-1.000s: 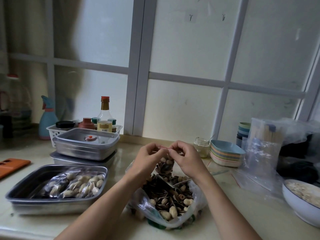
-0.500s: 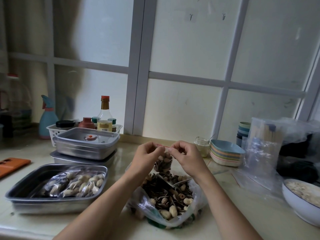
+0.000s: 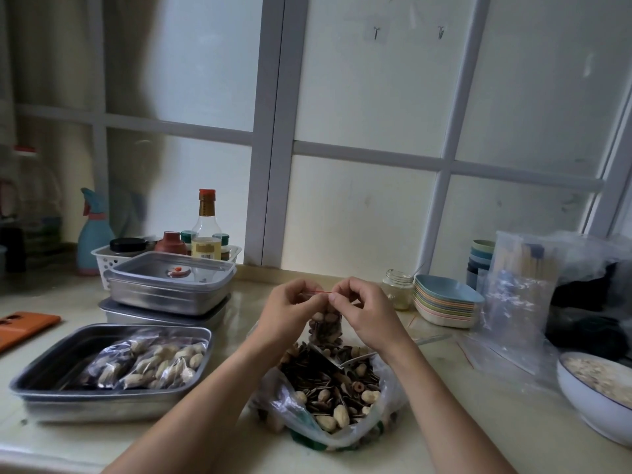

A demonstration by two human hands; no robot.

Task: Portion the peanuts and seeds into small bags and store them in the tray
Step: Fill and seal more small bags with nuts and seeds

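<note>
Over heaped seeds (image 3: 328, 381), hands (image 3: 290, 313) (image 3: 369, 319) pinch a clear bag (image 3: 325, 329).

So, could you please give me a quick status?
Left hand and right hand pinch small bag at its top. Filled bags lie in tray. Nothing blocks the tray.

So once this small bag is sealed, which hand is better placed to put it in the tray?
Probably the left hand: the tray lies on its side, and it pinches the small bag at the top. The right hand would have to reach across.
</note>
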